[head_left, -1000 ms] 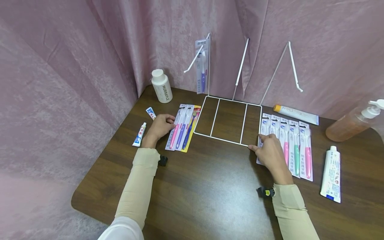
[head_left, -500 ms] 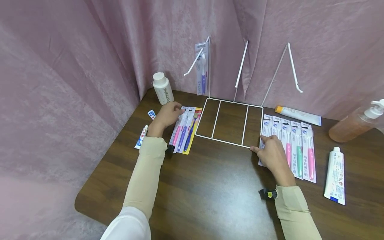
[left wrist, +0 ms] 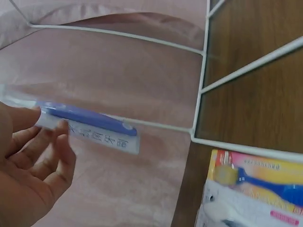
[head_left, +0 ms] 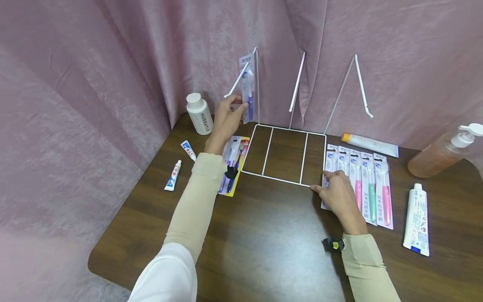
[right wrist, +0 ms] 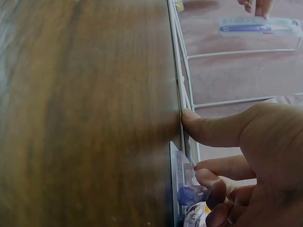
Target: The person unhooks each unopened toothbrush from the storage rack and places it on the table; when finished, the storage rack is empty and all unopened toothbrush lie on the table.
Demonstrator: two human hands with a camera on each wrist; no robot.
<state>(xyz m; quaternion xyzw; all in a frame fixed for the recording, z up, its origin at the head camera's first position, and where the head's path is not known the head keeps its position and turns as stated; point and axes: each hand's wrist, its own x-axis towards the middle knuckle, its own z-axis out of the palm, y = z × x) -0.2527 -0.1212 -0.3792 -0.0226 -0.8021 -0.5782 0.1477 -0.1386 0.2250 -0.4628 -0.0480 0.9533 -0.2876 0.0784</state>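
My left hand (head_left: 226, 119) is at a packaged toothbrush (head_left: 249, 90) with a purple handle, which hangs on the left arm of the white wire rack (head_left: 284, 180). Thumb and forefinger pinch the lower part of this pack's edge, as the left wrist view also shows. At the rack's front right corner, my right hand (head_left: 337, 193) grips the base wire between thumb and forefinger, its other fingers curled over a toothbrush pack (right wrist: 177, 189). Below the left wrist lie toothbrush packs, one with a yellow backing card (head_left: 245, 147); the forearm partly hides them.
Several toothbrush packs (head_left: 385, 188) lie in a row right of the rack. Around them are an orange-capped tube (head_left: 371, 144), a white toothpaste tube (head_left: 416, 220) and a pump bottle (head_left: 434, 157). Leftward stand a white bottle (head_left: 200, 117) and two small tubes, one nearer (head_left: 173, 176). Two bare rack arms jut forward.
My left hand has left the packs on the table and risen to the hanging toothbrush pack, now pinching it; that pack tilts slightly. My right hand keeps its place on the rack corner.
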